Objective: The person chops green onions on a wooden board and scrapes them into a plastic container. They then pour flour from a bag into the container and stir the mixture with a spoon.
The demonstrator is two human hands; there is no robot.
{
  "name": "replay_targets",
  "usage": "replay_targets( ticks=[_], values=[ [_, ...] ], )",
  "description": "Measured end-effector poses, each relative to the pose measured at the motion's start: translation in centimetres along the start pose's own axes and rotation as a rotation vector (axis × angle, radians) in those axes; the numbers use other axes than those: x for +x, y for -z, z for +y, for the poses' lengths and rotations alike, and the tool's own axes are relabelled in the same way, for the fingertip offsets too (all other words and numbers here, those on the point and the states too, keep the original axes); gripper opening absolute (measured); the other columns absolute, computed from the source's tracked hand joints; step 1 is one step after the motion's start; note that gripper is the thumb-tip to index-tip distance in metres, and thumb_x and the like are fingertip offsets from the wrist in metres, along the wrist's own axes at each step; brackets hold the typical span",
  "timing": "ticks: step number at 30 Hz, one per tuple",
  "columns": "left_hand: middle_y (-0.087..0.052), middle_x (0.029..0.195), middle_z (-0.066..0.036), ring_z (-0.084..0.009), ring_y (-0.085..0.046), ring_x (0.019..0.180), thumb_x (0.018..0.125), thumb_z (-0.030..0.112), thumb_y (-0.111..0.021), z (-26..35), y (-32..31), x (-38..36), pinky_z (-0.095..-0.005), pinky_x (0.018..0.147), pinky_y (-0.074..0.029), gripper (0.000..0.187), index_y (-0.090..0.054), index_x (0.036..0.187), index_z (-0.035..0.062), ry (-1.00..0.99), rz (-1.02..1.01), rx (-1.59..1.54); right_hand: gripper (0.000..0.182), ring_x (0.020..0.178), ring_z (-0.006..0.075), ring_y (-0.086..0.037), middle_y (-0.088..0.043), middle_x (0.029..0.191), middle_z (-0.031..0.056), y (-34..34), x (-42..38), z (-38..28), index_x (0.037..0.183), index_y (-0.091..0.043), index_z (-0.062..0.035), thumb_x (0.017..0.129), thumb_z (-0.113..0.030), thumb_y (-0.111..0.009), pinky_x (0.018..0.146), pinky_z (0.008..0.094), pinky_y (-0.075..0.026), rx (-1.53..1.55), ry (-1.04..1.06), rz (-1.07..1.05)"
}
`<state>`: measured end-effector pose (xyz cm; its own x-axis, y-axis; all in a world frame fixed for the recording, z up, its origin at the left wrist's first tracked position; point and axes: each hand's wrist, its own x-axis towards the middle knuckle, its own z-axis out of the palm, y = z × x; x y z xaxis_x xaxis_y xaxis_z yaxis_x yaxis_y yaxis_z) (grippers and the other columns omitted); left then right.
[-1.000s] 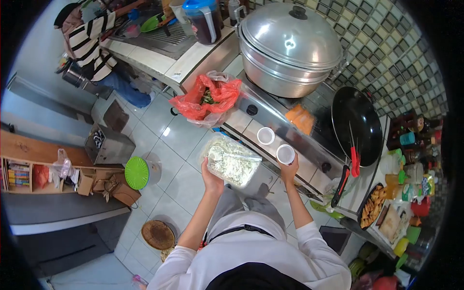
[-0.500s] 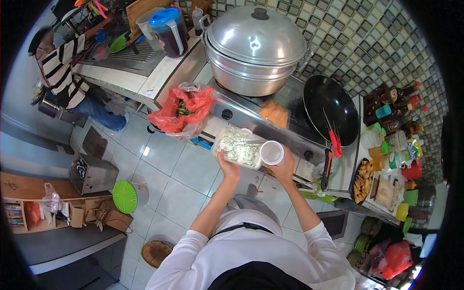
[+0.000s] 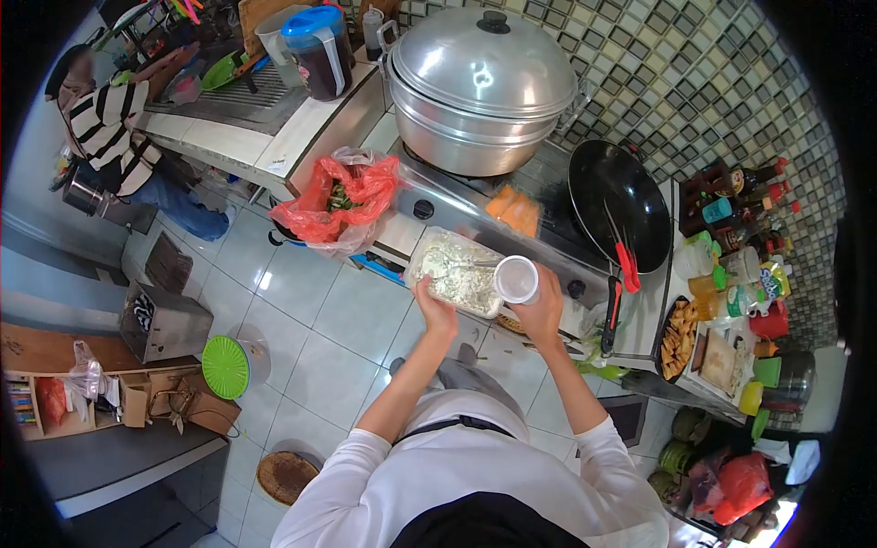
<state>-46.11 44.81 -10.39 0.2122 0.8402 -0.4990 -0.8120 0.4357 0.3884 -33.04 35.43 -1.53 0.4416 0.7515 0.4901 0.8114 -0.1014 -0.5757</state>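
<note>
Since a second ago both hands have been lifting closer to the stove edge. Left hand (image 3: 437,310) is clamping its grip under the clear tub of chopped food (image 3: 454,269), right hand (image 3: 541,310) is wrapping around the white cup (image 3: 516,279), touching the tub. That tub's looking thin, bendy and loaded, so supporting its base seems safest.

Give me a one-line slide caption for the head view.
Person's left hand holds a clear tub of chopped filling, right hand a white cup, beside the stove.
</note>
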Motion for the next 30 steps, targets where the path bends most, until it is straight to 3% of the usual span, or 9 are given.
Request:
replay_targets(
  ticks=[6, 14, 30],
  values=[
    [-0.049, 0.129, -0.008, -0.0246, -0.044, 0.122, 0.088, 0.033, -0.041, -0.4, 0.6, 0.2, -0.0398, 0.103, -0.033, 0.050, -0.042, 0.130, 0.0049, -0.011, -0.021, 0.002, 0.063, 0.101, 0.0371, -0.056, -0.061, 0.108, 0.0191, 0.0, 0.0, 0.1, 0.110, -0.058, 0.0012, 0.053, -0.008, -0.082, 0.088, 0.0425, -0.046, -0.023, -0.001, -0.003],
    [-0.049, 0.129, -0.007, -0.0235, -0.045, 0.122, 0.089, 0.034, -0.042, -0.7, 0.7, 0.0, -0.0393, 0.102, -0.034, 0.050, -0.042, 0.129, 0.0051, -0.017, -0.042, 0.017, 0.060, 0.097, 0.0317, -0.058, -0.062, 0.105, 0.0122, 0.3, 0.0, 0.0, 0.107, -0.060, -0.0045, 0.053, -0.015, -0.082, 0.080, 0.0412, -0.044, -0.126, 0.068, 0.044],
    [-0.049, 0.130, -0.009, -0.0244, -0.044, 0.122, 0.088, 0.034, -0.042, -0.7, -0.3, -0.4, -0.0397, 0.102, -0.033, 0.051, -0.041, 0.130, 0.0045, 0.014, -0.048, 0.022, 0.059, 0.099, 0.0292, -0.057, -0.061, 0.106, 0.0098, 1.2, -0.3, 0.1, 0.108, -0.060, -0.0055, 0.054, -0.014, -0.081, 0.085, 0.0410, -0.042, -0.163, 0.088, 0.050]
  ],
)
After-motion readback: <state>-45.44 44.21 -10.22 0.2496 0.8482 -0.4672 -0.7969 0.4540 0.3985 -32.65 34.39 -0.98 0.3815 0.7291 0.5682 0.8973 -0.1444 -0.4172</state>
